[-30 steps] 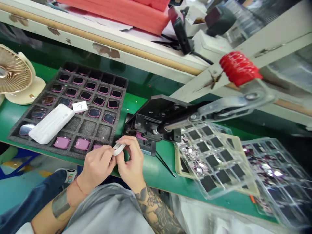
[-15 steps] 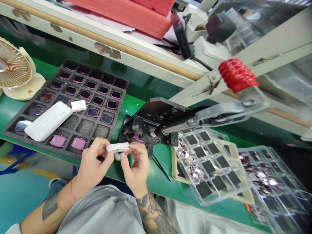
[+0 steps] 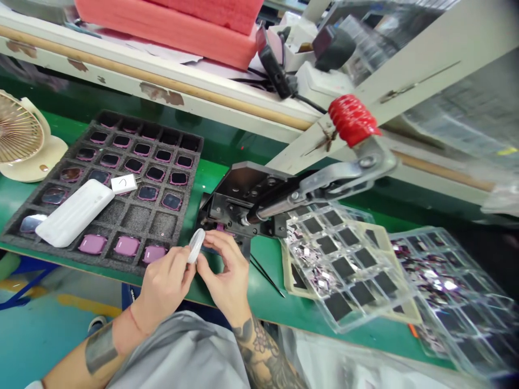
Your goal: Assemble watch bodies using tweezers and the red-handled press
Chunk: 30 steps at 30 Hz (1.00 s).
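Observation:
Between my hands is a coiled white cable (image 3: 196, 246), now tilted up on edge. My left hand (image 3: 167, 281) pinches its lower left side. At its right edge, the thumb and forefinger of my right hand (image 3: 227, 270) close on the coil. Just behind stands a black toggle press (image 3: 243, 208) with a red-wrapped handle (image 3: 353, 120); a purple part shows in its base. To the left, a grey foam tray (image 3: 138, 218) holds several purple watch cases (image 3: 126, 246) and dark-faced ones. A white power bank (image 3: 75, 213) and a white plug adapter (image 3: 124, 184) lie across the tray.
Black tweezers (image 3: 267, 275) lie right of my right hand. Clear compartment trays (image 3: 352, 265) with small shiny parts are stacked on the right. A cream fan (image 3: 24, 135) stands at far left. A shelf beam (image 3: 162, 92) and slanting post (image 3: 365, 89) bound the back.
The coiled cable has turned from lying nearly flat to standing on edge. My left hand has moved right and rolled over, closer to my right hand. The whole view has shifted slightly.

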### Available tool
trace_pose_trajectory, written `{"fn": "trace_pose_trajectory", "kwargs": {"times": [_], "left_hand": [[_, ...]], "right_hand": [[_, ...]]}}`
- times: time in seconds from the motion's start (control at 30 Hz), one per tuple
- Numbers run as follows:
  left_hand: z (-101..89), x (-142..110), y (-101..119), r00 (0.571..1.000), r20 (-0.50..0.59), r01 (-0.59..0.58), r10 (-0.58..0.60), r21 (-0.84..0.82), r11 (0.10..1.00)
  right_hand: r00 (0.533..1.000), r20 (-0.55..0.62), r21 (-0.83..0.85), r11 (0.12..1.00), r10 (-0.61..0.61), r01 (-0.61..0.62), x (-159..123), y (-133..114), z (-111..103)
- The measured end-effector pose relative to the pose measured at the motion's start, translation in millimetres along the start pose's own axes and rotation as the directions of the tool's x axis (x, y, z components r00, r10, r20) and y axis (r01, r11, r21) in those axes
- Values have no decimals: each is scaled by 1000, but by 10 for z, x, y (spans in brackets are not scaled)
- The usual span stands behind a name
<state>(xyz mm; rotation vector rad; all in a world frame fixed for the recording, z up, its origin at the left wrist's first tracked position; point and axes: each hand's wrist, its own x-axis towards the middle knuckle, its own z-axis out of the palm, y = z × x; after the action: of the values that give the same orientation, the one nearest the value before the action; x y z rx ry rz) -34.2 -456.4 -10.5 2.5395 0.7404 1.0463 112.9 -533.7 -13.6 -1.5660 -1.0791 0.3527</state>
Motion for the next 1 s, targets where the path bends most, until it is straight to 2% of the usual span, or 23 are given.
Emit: {"fn": "trace_pose_trajectory", "kwargs": {"times": [0.17, 0.37, 0.43, 0.53, 0.57, 0.63, 0.67, 0.73, 0.8, 0.83, 0.9, 1.0], "left_hand": [[20, -40, 74, 994, -3, -113, 113, 39, 993], [51, -75, 73, 989, -46, -136, 139, 58, 989], [56, -90, 62, 990, -56, -123, 126, 58, 991], [24, -91, 47, 991, -72, -107, 110, 32, 994], [-4, -81, 42, 993, -71, -98, 99, 12, 995], [-83, -45, 28, 997, -36, -73, 71, -46, 996], [-129, -21, 18, 998, 4, -56, 57, -85, 995], [-211, 33, -9, 990, 136, -8, 33, -186, 983], [-251, 76, -45, 966, 255, 25, 45, -262, 965], [-253, 90, -63, 959, 276, 9, 70, -275, 961], [-232, 106, -97, 959, 236, -97, 156, -244, 965], [-195, 105, -137, 946, 145, -266, 291, -168, 949]], "right_hand": [[996, -81, -43, 998, -40, 37, -92, -5, -16], [982, -155, -77, 993, -105, 94, -146, 6, 66], [980, -183, -44, 997, -75, 68, -166, 20, 140], [973, -226, 71, 997, 50, -35, -180, 24, 203], [975, -213, 90, 995, 71, -52, -174, 16, 191], [994, -112, 71, 997, 17, -10, -146, -13, 102], [999, -20, 53, 998, -43, 44, -129, -34, 32], [976, 154, 57, 988, -152, 145, -97, -81, -130], [956, 235, 99, 982, -177, 158, -72, -126, -276], [956, 246, 120, 984, -158, 132, -62, -144, -332], [957, 279, 177, 984, -84, 35, -46, -168, -405], [929, 370, 217, 971, 13, -100, -46, -161, -451]]}}
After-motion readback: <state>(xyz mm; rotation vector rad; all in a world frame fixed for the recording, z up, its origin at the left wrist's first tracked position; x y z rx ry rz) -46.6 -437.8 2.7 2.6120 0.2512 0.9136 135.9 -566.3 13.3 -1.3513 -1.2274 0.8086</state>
